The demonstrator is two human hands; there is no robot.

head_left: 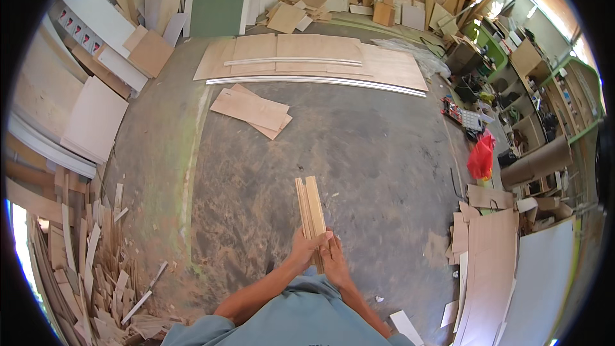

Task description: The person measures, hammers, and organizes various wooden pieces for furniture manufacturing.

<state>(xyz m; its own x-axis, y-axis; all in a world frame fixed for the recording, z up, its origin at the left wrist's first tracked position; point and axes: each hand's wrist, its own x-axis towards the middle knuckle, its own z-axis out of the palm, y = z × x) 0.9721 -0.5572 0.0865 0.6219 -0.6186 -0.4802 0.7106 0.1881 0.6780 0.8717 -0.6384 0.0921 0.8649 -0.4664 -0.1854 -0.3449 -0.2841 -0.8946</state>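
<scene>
In front of my body I hold a small bundle of narrow wooden strips (310,202), upright and pointing away from me. My left hand (305,247) is closed round the lower part of the bundle from the left, its thumb laid across the front. From the right, my right hand (334,257) grips the same strips near their lower end. The strips lie side by side, their far ends slightly uneven. Some fingers of both hands are hidden behind the wood.
Two plywood pieces (250,110) lie crossed on the concrete floor ahead. Beyond them are long white strips (314,83) and plywood sheets (391,64). Scrap wood (115,288) heaps at left; leaning boards (488,269) and a red bag (481,156) stand right.
</scene>
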